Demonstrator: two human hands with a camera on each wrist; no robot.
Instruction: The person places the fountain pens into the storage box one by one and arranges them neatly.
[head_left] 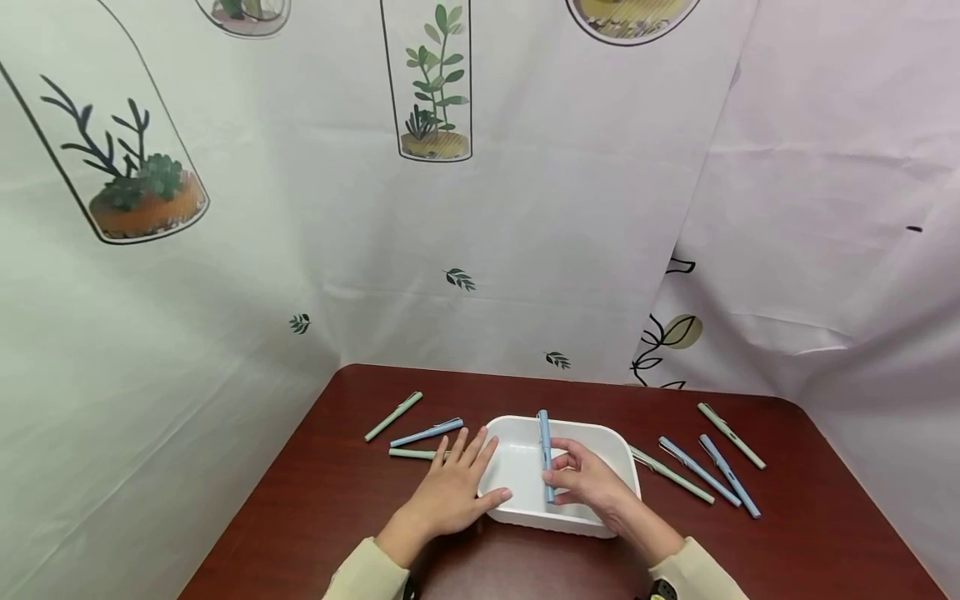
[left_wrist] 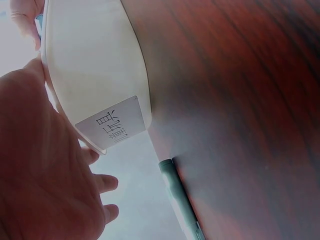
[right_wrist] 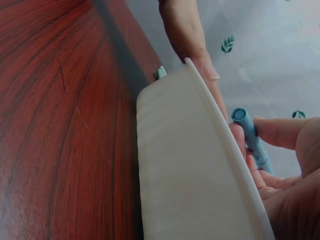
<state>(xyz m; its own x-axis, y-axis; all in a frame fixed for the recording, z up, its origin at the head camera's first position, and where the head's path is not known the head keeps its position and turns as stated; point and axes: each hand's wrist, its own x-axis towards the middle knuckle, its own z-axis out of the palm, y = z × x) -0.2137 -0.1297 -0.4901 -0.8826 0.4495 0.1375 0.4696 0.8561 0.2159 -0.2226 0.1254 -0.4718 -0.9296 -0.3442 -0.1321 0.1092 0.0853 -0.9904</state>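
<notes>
Over a white plastic tray (head_left: 517,475), my right hand (head_left: 592,483) pinches a light blue pen (head_left: 545,458) between thumb and fingers. The pen stands nearly upright in the head view; its round end (right_wrist: 240,115) faces the right wrist camera. My left hand (head_left: 453,492) lies at the tray's left rim with fingers straight and spread, the thumb reaching over the rim. A pale green pen (head_left: 412,453) lies partly hidden behind the left fingers. In the left wrist view, a label (left_wrist: 115,122) with printed characters is on the tray's outer wall.
Left of the tray lie another green pen (head_left: 393,417) and a blue pen (head_left: 426,432) on the dark red wooden table (head_left: 315,508). Right of it are a green pen (head_left: 675,477), two blue pens (head_left: 699,471) and a farther green pen (head_left: 731,435). A patterned white curtain (head_left: 525,250) hangs behind.
</notes>
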